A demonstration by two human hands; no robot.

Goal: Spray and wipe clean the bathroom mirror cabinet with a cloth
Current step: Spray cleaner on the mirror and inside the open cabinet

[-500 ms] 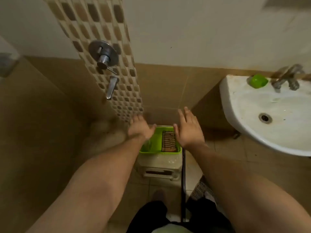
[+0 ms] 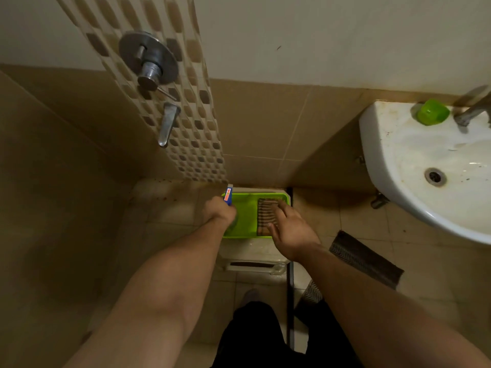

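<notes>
The head view looks down at a green tray point(image 2: 245, 232) on a white stool point(image 2: 253, 257), by the far wall.

The left hand point(image 2: 219, 211) is curled round a bottle point(image 2: 228, 195) at the left end of the tray. Only the top of the bottle sticks out past the hand. It has a blue label with orange and white on it. The words are too small to read.

The right hand point(image 2: 291, 231) is spread out. Its fingers lie on a striped brown cloth point(image 2: 265, 212) at the right end of the tray. The thumb touches the near end of the cloth.

A white sink point(image 2: 393, 166) hangs on the right. A small green thing point(image 2: 432, 112) sits on its far rim, just beside the tap point(image 2: 469, 114). A dark mat point(image 2: 368, 257) lies on the floor under the sink. A metal shower knob point(image 2: 148, 59) is on the far left wall.
</notes>
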